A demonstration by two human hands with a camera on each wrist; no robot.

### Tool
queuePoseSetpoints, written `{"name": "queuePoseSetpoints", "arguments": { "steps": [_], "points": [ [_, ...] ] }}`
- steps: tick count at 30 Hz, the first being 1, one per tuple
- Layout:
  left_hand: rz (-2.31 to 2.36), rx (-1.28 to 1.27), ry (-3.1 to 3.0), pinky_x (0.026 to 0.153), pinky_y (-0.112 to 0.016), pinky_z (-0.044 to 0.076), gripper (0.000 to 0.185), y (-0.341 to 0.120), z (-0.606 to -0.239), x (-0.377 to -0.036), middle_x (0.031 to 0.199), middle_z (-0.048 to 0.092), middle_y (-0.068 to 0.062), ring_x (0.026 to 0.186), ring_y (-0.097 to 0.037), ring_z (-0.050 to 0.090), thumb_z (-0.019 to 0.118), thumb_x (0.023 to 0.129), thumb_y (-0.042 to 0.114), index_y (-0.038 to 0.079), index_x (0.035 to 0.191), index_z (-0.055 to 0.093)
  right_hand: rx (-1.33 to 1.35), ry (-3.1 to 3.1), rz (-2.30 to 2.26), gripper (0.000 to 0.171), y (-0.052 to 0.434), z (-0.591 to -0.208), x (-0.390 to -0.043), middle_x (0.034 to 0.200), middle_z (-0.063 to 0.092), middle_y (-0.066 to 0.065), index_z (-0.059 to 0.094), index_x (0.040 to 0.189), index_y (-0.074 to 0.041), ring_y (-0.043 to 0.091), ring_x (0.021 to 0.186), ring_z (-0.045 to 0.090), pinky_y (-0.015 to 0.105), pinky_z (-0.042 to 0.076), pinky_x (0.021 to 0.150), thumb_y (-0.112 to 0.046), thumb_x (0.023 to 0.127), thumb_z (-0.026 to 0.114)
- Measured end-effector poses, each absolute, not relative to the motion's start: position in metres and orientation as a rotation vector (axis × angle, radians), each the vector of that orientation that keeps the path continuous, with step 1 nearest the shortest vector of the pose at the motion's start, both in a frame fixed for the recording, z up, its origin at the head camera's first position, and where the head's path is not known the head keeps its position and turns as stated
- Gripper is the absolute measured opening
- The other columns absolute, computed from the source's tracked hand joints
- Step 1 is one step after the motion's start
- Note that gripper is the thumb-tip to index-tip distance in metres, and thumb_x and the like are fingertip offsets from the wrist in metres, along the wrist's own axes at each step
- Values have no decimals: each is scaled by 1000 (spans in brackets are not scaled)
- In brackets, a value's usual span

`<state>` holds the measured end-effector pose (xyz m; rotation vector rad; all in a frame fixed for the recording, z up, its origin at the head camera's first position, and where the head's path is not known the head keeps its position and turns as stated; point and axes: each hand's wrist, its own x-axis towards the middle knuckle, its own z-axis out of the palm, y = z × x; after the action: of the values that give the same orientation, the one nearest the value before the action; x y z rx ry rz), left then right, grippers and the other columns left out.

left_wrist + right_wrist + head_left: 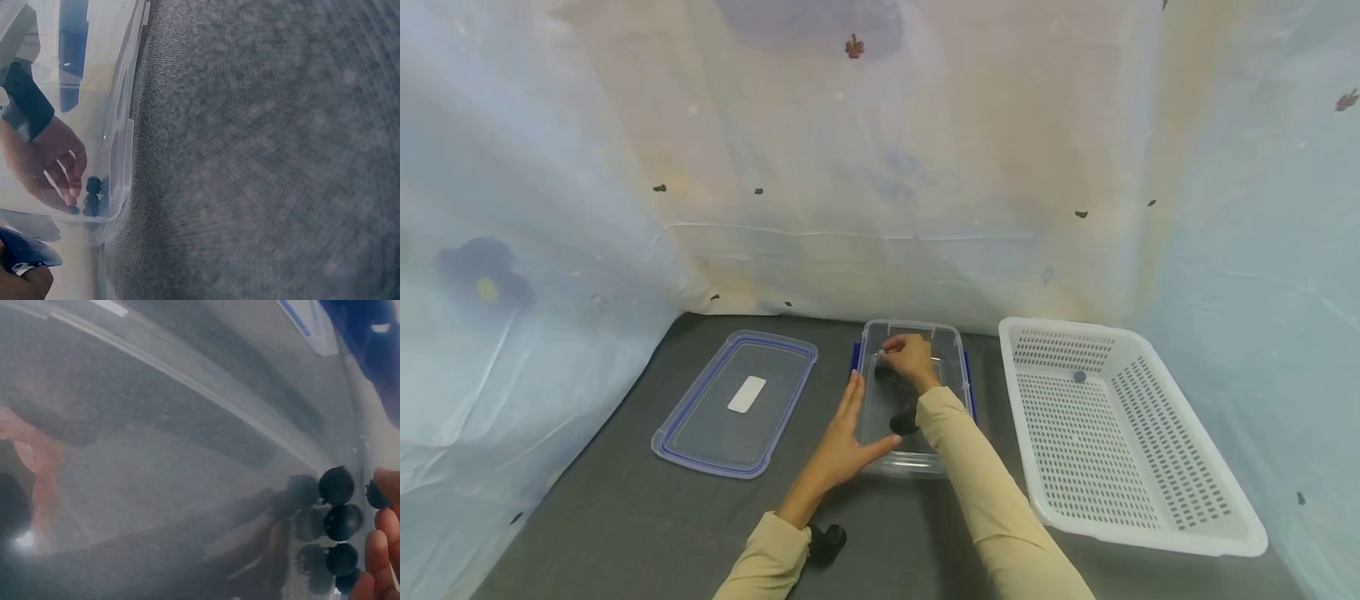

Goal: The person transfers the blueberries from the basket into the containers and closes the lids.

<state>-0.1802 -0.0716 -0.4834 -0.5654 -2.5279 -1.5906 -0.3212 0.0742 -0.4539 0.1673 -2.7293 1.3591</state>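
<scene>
A clear plastic container [951,350] with blue side clips stands in the middle of the dark grey table. My left hand [844,440] lies flat with straight fingers against its near-left wall. My right hand [908,354] reaches into the far end, fingers curled down. Seen through the wall, this right hand [45,164] has its fingertips on a cluster of small dark balls [92,195] in a corner. Up close, the dark balls [337,509] crowd together, and my fingertips [380,553] pinch one ball [377,494] at the right edge.
The container's lid [736,402] with a blue rim lies flat to the left. A white perforated basket [1180,417] stands to the right. Pale cloth sheets wall the table on three sides. Bare grey tabletop [269,156] stretches beside the container.
</scene>
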Motion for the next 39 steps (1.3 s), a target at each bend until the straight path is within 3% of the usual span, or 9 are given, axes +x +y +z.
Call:
{"name": "queuePoseSetpoints", "arguments": {
  "steps": [14, 24, 39],
  "points": [
    [-1595, -554, -2537, 108, -61, 20, 106, -73, -483, -179, 162, -2, -8, 144, -34, 9, 76, 83, 42, 7, 156, 7, 97, -2751, 1311, 18, 73, -467, -325, 82, 72, 7, 75, 92, -1, 20, 76, 66, 32, 52, 71, -6, 75, 81],
    [-1583, -552, -2529, 109, -59, 20, 107, -72, -482, -179, 162, -1, -9, 144, -33, 9, 76, 82, 42, 5, 156, 7, 96, -2706, 1415, 24, 78, -460, -326, 85, 72, 9, 75, 97, 0, 21, 79, 66, 33, 52, 74, -10, 76, 81],
    [-1582, -548, -2533, 108, -61, 19, 107, -71, -482, -179, 162, -2, -10, 144, -34, 8, 76, 82, 42, 4, 155, 8, 242, -2413, 1729, 25, 97, -402, -309, 106, 69, 12, 71, 110, 0, 27, 101, 61, 43, 48, 88, -17, 91, 69]
  ]
}}
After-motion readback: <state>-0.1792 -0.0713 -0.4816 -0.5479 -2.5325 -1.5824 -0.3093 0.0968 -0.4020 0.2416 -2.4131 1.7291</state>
